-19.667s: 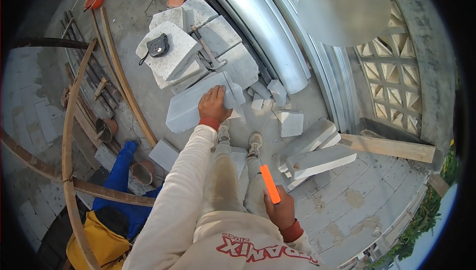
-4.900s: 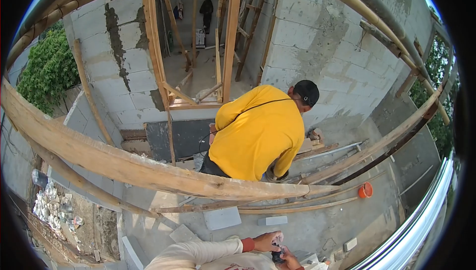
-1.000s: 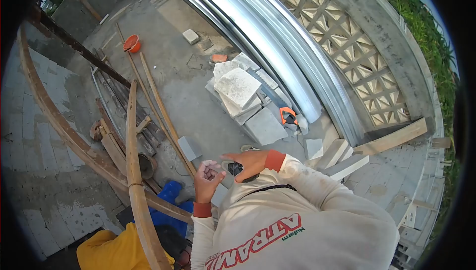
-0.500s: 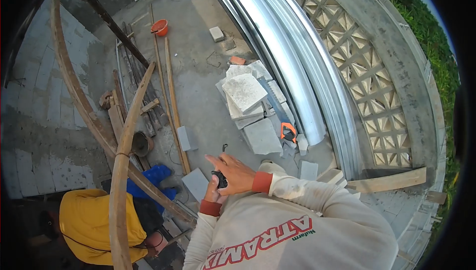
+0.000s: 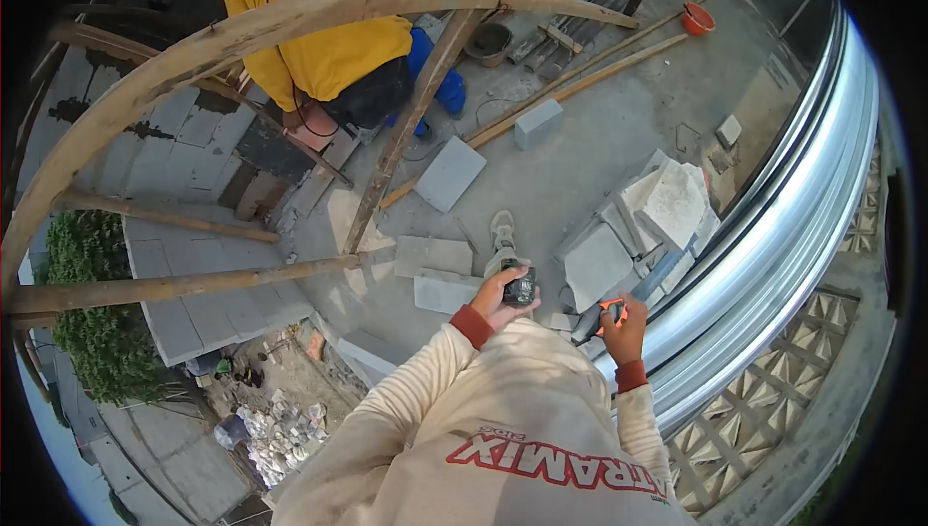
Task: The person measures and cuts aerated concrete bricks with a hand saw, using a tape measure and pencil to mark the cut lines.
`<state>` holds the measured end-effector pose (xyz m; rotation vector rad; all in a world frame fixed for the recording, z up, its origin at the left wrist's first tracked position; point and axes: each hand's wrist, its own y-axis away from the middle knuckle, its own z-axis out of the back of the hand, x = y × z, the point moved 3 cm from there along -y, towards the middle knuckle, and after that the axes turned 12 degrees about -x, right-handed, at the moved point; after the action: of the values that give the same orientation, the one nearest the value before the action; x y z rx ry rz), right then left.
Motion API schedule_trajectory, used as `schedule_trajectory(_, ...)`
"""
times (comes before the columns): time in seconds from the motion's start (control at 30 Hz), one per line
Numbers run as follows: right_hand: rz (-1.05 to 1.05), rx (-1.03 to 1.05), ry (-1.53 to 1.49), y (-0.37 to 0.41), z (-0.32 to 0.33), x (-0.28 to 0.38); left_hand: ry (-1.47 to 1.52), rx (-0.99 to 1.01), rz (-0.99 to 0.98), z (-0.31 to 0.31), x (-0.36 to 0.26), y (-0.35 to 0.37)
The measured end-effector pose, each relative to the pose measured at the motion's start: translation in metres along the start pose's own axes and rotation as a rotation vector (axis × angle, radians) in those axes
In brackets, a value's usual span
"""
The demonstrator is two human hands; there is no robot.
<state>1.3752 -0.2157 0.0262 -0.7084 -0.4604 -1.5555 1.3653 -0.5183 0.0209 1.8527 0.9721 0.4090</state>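
A black tape measure (image 5: 520, 287) is grasped in the left hand (image 5: 499, 298). By the right hand (image 5: 626, 329), an orange-handled saw (image 5: 658, 276) is gripped at one end, its length seen over pale blocks (image 5: 597, 265) beside shiny metal sheets (image 5: 773, 275)

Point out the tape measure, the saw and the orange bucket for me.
Tape measure (image 5: 520, 288), head view: middle of its case.
Saw (image 5: 658, 274), head view: its blade.
Orange bucket (image 5: 697, 23), head view: its wall.
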Motion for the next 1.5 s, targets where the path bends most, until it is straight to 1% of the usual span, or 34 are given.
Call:
schedule_trajectory(0.07,-0.118,0.059,0.003,0.022,-0.014,-0.051,-0.041,-0.097,-0.115,0.045,-0.004,-0.004)
schedule_trajectory(0.1,-0.182,0.082,0.013,0.03,-0.017,-0.069,-0.088,-0.187,-0.184,0.064,-0.007,0.0)
schedule_trajectory(0.17,-0.236,0.195,0.01,0.037,-0.02,-0.089,-0.202,-0.361,-0.309,0.097,-0.017,0.007)
schedule_trajectory(0.2,-0.268,0.243,0.013,0.041,-0.02,-0.101,-0.232,-0.425,-0.316,0.129,-0.012,-0.004)
schedule_trajectory(0.23,-0.313,0.245,0.054,0.044,-0.024,-0.127,-0.264,-0.485,-0.325,0.165,-0.009,-0.02)
schedule_trajectory(0.3,-0.416,0.244,0.143,0.057,-0.025,-0.189,-0.321,-0.668,-0.248,0.225,0.003,-0.023)
schedule_trajectory(0.37,-0.833,0.257,-0.119,0.06,-0.021,-0.227,-0.374,-0.851,-0.233,0.283,0.025,-0.014)
schedule_trajectory(0.4,-1.043,0.261,-0.257,0.062,-0.022,-0.234,-0.39,-0.933,-0.185,0.307,0.04,-0.008)
schedule_trajectory(0.43,-0.996,0.252,-0.241,0.059,-0.021,-0.229,-0.409,-1.017,-0.135,0.329,0.055,-0.002)
schedule_trajectory(0.5,-0.909,0.231,-0.207,0.059,-0.014,-0.212,-0.381,-1.001,-0.054,0.365,0.083,0.008)
schedule_trajectory(0.63,-0.895,0.25,-0.206,0.069,-0.024,-0.2,-0.3,-0.985,-0.061,0.385,0.119,0.026)
schedule_trajectory(0.7,-0.89,0.298,-0.172,0.075,-0.032,-0.189,-0.244,-0.962,-0.057,0.386,0.128,0.025)
schedule_trajectory(0.8,-0.863,0.399,-0.211,0.082,-0.04,-0.168,-0.198,-0.927,-0.14,0.392,0.131,0.001)
schedule_trajectory(0.83,-0.851,0.442,-0.235,0.084,-0.042,-0.162,-0.225,-0.917,-0.162,0.386,0.127,-0.001)
schedule_trajectory(0.87,-0.769,0.449,-0.145,0.086,-0.045,-0.158,-0.252,-0.908,-0.183,0.373,0.116,0.003)
schedule_trajectory(1.0,-0.739,0.522,-0.094,0.083,-0.046,-0.14,-0.33,-0.922,-0.308,0.344,0.101,0.001)
schedule_trajectory(1.1,-0.712,0.582,-0.081,0.073,-0.054,-0.151,-0.374,-0.996,-0.571,0.364,0.112,-0.029)
schedule_trajectory(1.13,-0.746,0.586,-0.134,0.071,-0.058,-0.152,-0.296,-0.973,-0.542,0.348,0.107,-0.01)
schedule_trajectory(1.23,-0.721,0.528,-0.025,0.066,-0.071,-0.143,-0.173,-0.966,-0.488,0.358,0.117,0.004)
schedule_trajectory(1.27,-0.713,0.523,-0.011,0.065,-0.076,-0.137,-0.166,-1.041,-0.522,0.363,0.118,0.014)
schedule_trajectory(1.33,-0.716,0.595,-0.065,0.068,-0.096,-0.138,-0.158,-1.184,-0.6,0.373,0.124,0.035)
schedule_trajectory(1.37,-0.719,0.629,-0.09,0.068,-0.107,-0.144,-0.141,-1.19,-0.621,0.393,0.128,0.033)
schedule_trajectory(1.4,-0.731,0.627,-0.165,0.075,-0.126,-0.166,-0.125,-1.196,-0.64,0.427,0.134,0.024)
schedule_trajectory(1.43,-0.744,0.629,-0.189,0.081,-0.134,-0.161,-0.113,-1.2,-0.656,0.451,0.138,0.022)
schedule_trajectory(1.47,-0.763,0.627,-0.214,0.09,-0.147,-0.15,-0.034,-1.14,-0.637,0.45,0.131,0.04)
schedule_trajectory(1.5,-0.786,0.618,-0.246,0.094,-0.161,-0.14,0.035,-1.075,-0.619,0.428,0.108,0.075)
